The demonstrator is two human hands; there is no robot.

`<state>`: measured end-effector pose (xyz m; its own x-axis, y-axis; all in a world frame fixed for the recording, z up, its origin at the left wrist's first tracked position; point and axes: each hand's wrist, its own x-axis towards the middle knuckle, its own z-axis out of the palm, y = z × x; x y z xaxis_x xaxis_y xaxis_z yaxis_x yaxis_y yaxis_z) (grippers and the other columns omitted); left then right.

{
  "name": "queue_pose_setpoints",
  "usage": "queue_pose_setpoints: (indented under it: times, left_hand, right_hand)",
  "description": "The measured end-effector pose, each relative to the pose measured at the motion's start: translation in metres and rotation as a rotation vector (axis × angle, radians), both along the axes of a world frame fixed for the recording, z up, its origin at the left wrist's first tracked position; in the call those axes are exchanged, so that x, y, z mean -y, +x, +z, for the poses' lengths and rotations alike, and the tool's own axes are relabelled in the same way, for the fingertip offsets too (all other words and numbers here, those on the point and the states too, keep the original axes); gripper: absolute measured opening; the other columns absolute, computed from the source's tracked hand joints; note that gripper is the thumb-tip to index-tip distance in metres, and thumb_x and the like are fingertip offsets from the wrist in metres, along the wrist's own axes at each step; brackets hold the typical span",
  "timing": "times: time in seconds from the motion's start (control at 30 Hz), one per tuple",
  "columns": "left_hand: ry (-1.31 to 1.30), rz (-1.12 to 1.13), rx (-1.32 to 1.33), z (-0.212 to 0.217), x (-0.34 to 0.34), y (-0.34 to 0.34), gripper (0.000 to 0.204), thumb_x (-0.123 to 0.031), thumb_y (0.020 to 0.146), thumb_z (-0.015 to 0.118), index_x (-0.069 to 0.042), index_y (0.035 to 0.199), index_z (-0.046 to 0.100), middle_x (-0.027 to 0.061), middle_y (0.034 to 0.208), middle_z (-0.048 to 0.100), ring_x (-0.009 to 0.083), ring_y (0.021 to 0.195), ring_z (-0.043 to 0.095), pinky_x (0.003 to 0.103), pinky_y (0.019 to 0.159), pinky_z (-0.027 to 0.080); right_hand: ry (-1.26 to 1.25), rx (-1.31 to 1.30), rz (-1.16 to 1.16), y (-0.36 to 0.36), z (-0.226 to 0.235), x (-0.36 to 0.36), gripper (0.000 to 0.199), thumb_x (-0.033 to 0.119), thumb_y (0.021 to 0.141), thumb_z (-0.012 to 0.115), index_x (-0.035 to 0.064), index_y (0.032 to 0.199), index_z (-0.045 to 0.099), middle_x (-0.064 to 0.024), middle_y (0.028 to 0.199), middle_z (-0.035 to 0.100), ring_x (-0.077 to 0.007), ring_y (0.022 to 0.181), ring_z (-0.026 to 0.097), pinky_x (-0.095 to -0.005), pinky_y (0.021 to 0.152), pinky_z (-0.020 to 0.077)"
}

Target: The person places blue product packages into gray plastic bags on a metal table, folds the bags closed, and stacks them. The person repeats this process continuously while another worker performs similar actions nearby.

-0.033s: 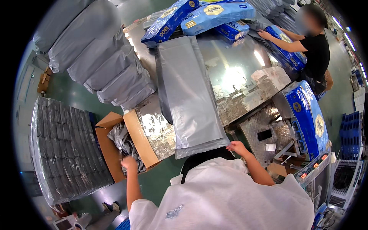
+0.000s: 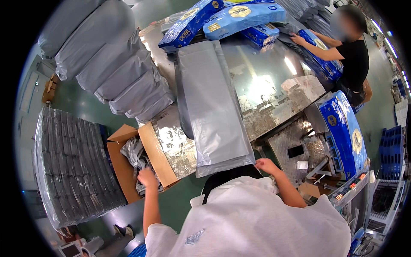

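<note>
Hands first: my left hand (image 2: 147, 177) reaches into the cardboard box (image 2: 124, 171), touching crumpled grey bags (image 2: 133, 156); grip unclear. My right hand (image 2: 266, 165) pinches the flat grey bag's (image 2: 214, 107) near edge on the tabletop (image 2: 274, 85).

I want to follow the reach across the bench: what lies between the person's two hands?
In the head view, between the left hand in the cardboard box and the right hand lie the box's open flap, a shiny steel surface and the grey plastic bag's near end.
</note>
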<state>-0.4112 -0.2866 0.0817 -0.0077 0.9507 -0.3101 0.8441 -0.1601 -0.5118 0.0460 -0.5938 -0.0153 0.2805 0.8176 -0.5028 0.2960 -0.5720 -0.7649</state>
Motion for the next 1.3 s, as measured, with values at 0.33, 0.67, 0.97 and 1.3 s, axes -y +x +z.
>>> queue_pose_setpoints:
  times: [0.33,0.67,0.97,1.3]
  left_hand:
    - [-0.169,-1.428,0.454,-0.024,0.051,0.135,0.041,-0.019,0.081,0.047,-0.023,0.122,0.047,0.0026,0.143,0.022,0.0174,0.133,0.018,0.041,0.107,0.016]
    - [-0.317,-1.085,0.771,-0.014,0.028,0.12,0.04,-0.004,0.072,0.049,-0.014,0.111,0.055,0.002,0.133,0.041,0.0146,0.124,0.035,0.039,0.106,0.021]
    - [-0.576,-0.062,1.463,-0.05,-0.02,0.127,0.036,-0.03,0.091,0.045,0.0,0.078,0.058,0.0089,0.066,0.053,0.0163,0.062,0.043,0.032,0.061,0.037]
    - [-0.216,0.408,1.814,-0.164,-0.008,0.174,0.018,-0.012,0.086,0.043,0.004,0.084,0.053,0.0096,0.083,0.058,0.0155,0.074,0.051,0.029,0.071,0.042]
  right_hand:
    - [0.721,1.044,0.734,-0.01,0.068,-0.086,0.05,0.007,0.078,0.043,0.0265,0.125,0.043,-0.0075,0.137,0.033,-0.0228,0.127,0.03,-0.0416,0.104,0.0237]
    - [0.527,0.608,0.937,0.051,0.073,-0.111,0.044,0.01,0.072,0.053,0.0142,0.116,0.053,-0.0041,0.124,0.049,-0.0197,0.116,0.044,-0.0333,0.098,0.0344]
    - [0.267,0.022,0.158,0.063,0.028,-0.154,0.042,0.039,0.089,0.045,0.0026,0.079,0.062,-0.0096,0.06,0.054,-0.0197,0.058,0.052,-0.0308,0.058,0.0405]
    - [0.276,-0.111,-0.394,0.004,-0.04,-0.203,0.033,0.028,0.086,0.052,-0.0029,0.076,0.06,-0.0088,0.068,0.06,-0.0184,0.066,0.054,-0.0321,0.065,0.0417]
